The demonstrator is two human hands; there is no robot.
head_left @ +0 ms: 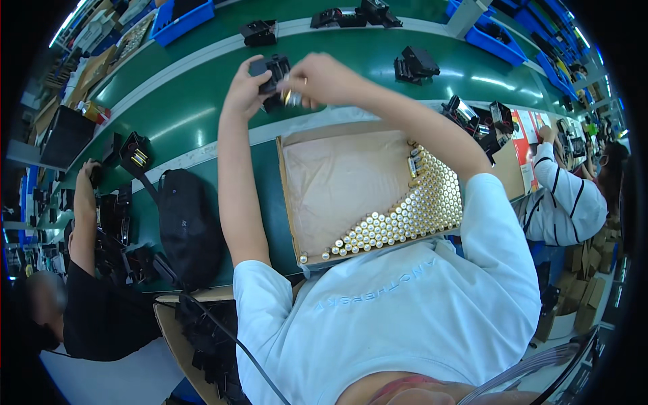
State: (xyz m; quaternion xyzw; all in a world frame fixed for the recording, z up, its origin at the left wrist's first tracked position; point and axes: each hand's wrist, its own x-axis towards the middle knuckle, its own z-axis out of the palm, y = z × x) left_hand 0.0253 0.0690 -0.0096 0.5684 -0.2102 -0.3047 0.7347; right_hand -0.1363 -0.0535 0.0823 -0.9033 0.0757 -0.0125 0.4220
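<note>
My left hand (244, 90) is closed round a black plastic case (277, 67) with an open compartment, held up over the green bench. Against the case's near right side is my right hand (320, 79), its fingers closed on small gold-and-silver batteries (291, 98); motion blurs them, so how many I cannot tell. A shallow cardboard box (347, 172) lies between my arms and my body. Many upright batteries (432, 196) fill its right side and near edge, with a few lying on their sides.
More black cases stand along the bench (182, 108), including one at far right (416, 64). A black bag (187, 226) lies left of my arm. Blue bins (182, 20) line the far side. One co-worker (101, 297) sits left, another (563, 196) right.
</note>
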